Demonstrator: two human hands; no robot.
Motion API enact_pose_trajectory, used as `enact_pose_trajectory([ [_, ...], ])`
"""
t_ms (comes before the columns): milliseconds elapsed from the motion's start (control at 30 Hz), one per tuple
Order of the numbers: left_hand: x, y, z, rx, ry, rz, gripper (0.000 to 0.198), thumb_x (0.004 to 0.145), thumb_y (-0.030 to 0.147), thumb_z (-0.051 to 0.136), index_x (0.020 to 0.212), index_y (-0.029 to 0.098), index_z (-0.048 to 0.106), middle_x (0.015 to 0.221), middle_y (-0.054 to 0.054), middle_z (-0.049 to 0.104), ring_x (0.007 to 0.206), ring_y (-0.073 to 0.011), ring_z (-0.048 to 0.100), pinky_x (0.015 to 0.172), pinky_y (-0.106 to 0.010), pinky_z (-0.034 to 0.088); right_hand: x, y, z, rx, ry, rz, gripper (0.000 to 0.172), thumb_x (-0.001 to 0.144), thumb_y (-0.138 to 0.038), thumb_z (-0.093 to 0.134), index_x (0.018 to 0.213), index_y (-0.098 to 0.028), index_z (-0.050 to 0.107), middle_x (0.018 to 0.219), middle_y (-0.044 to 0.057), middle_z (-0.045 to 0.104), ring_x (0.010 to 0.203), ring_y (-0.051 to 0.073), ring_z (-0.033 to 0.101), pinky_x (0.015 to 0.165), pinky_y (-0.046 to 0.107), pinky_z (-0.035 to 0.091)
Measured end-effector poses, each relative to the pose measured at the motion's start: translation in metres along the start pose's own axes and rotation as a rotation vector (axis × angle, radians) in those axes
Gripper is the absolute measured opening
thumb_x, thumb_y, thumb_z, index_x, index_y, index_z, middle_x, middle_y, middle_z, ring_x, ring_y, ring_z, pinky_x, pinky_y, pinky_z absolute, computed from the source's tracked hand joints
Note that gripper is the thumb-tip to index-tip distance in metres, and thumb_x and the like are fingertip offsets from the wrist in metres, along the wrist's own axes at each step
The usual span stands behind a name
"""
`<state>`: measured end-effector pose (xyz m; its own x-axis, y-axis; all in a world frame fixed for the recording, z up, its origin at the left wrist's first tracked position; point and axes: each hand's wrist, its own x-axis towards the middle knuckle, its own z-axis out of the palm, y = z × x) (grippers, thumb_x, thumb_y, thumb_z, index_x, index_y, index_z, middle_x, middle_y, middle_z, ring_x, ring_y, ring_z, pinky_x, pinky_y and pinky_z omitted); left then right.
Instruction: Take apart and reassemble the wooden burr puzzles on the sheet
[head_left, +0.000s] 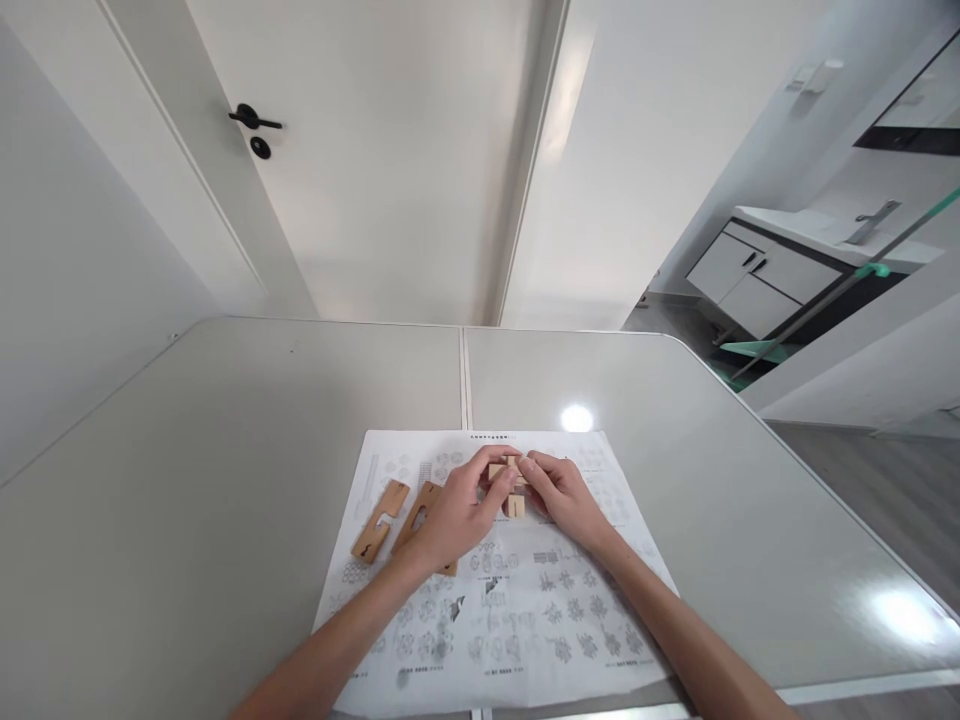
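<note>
Between my two hands sits a small cluster of interlocking wooden puzzle pieces (516, 506), with a marked end facing me. My left hand (469, 505) wraps its thumb and fingers around the cluster's left side. From the right, my right hand (561, 490) pinches it with thumb and fingers. Parts of the cluster are hidden behind the fingers. Left of my left hand lies a notched flat wooden piece (380, 521) with dark marks. Another notched wooden piece (415, 517) lies beside it, partly covered by my left hand. Under everything spreads a printed instruction sheet (577, 680) with small diagrams.
The sheet rests on a grey table (247, 480) with a seam down its middle. Beyond the far edge stands a white door (375, 180) with a black handle (255, 118). To the right, a sink cabinet (765, 270) and a green-and-grey pole (900, 235) show.
</note>
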<state>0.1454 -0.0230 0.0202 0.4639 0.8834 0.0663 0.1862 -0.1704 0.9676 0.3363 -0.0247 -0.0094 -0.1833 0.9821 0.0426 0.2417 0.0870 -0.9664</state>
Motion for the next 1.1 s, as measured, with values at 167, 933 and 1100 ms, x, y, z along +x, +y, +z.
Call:
enact_pose_trajectory([
  [167, -0.002, 0.001, 0.000, 0.046, -0.069, -0.009, 0.056, 0.089, 0.045, 0.075, 0.137, 0.028, 0.053, 0.099, -0.002, 0.067, 0.081, -0.0180, 0.060, 0.074, -0.032, 0.052, 0.000, 0.000, -0.002, 0.073, 0.005, 0.033, 0.056, 0.100, -0.065, 0.051, 0.064, -0.022, 0.046, 0.054, -0.004, 0.043, 0.051, 0.014, 0.038, 0.053, 0.029, 0.030],
  [933, 0.016, -0.016, -0.015, -0.242, 0.422, -0.101, 0.063, 0.081, 0.041, 0.084, 0.133, 0.022, 0.055, 0.110, -0.007, 0.074, 0.089, -0.0182, 0.070, 0.080, -0.030, 0.057, 0.001, 0.004, 0.006, -0.372, -0.080, -0.310, 0.057, 0.085, -0.038, 0.080, 0.136, -0.031, 0.055, 0.134, 0.012, 0.056, 0.124, 0.033, 0.056, 0.101, 0.048, 0.053],
  [1100, 0.013, -0.014, -0.014, -0.103, 0.361, -0.073, 0.066, 0.081, 0.040, 0.083, 0.138, 0.023, 0.052, 0.100, -0.003, 0.075, 0.078, -0.0152, 0.066, 0.074, -0.028, 0.054, 0.003, 0.008, 0.007, -0.281, -0.049, -0.258, 0.048, 0.086, -0.038, 0.080, 0.130, -0.029, 0.062, 0.133, 0.012, 0.059, 0.123, 0.033, 0.058, 0.104, 0.052, 0.052],
])
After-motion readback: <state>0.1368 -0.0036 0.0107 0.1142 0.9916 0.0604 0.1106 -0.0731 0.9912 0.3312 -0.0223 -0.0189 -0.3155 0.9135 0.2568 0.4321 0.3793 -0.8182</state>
